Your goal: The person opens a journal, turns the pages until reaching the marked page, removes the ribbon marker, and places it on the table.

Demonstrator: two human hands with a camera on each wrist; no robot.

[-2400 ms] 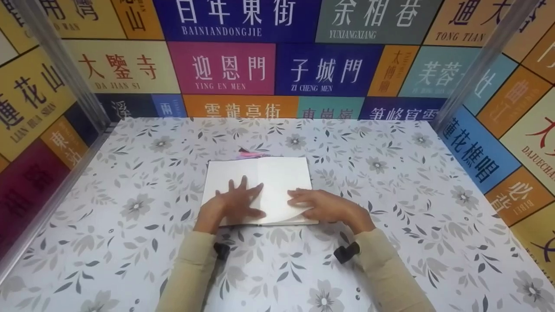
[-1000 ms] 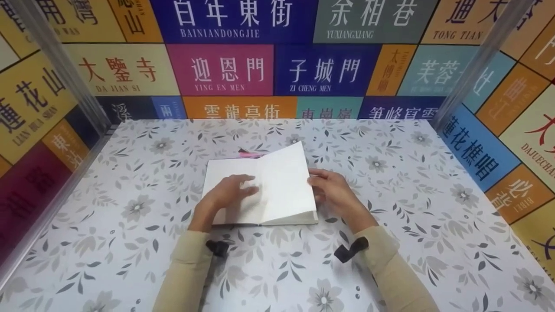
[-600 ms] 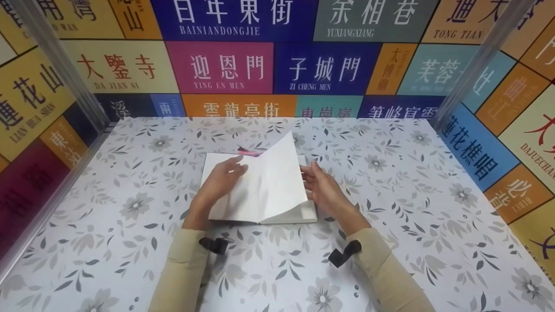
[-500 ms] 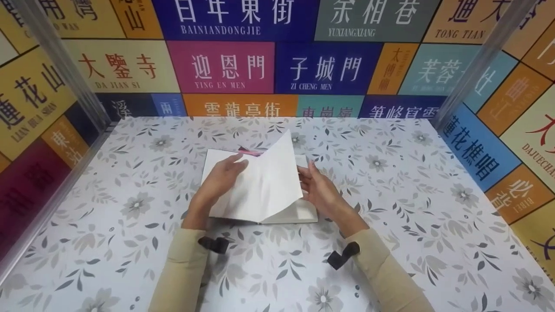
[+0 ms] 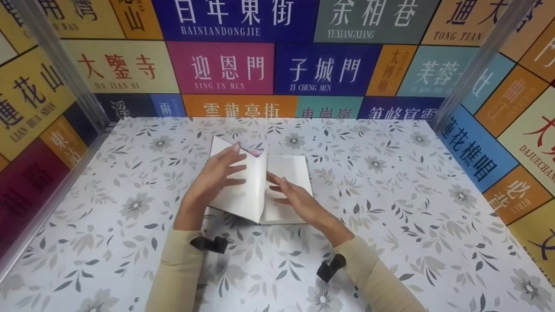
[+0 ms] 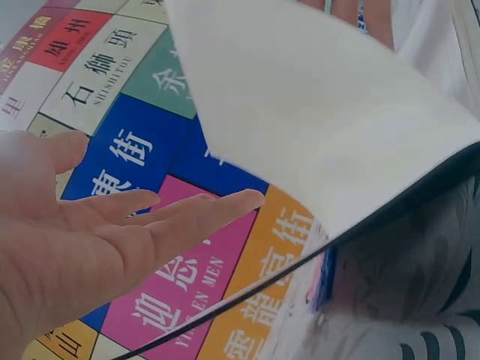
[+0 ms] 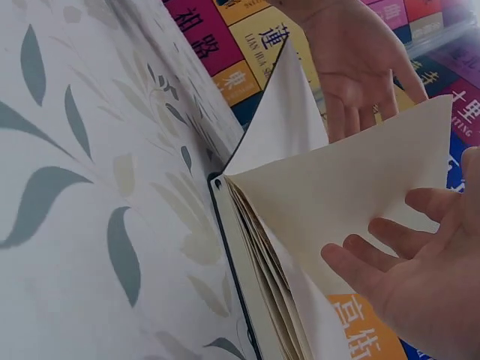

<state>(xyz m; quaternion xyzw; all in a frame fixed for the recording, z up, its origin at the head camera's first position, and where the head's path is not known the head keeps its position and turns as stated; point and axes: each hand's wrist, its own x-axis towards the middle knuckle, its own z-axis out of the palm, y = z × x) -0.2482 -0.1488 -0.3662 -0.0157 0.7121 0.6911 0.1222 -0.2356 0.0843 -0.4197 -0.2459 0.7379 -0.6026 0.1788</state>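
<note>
A notebook (image 5: 292, 167) with blank cream pages and a dark cover lies open on the table. Its left side (image 5: 219, 145) is tilted up off the cloth. One page (image 7: 352, 176) stands nearly upright along the middle. Behind that page, my right hand (image 5: 299, 201) has its fingers extended, the fingertips right at the sheet. My left hand (image 5: 208, 177) is over the tilted left side with its fingers apart and nothing held. In the left wrist view, the left hand (image 6: 97, 247) has its palm turned toward the page (image 6: 292, 97).
A small pink item (image 5: 256, 153) is partly hidden behind the notebook. Floral cloth (image 5: 390, 208) covers the table. Colourful panels with Chinese lettering (image 5: 221, 67) rise at the back and sides, with clear corner posts (image 5: 477, 65). A black strap (image 5: 331, 266) is on each wrist.
My right hand has moved left, bringing the page from the right side up to the middle. The notebook's left side has risen from the cloth, and my left hand has shifted left and spread its fingers.
</note>
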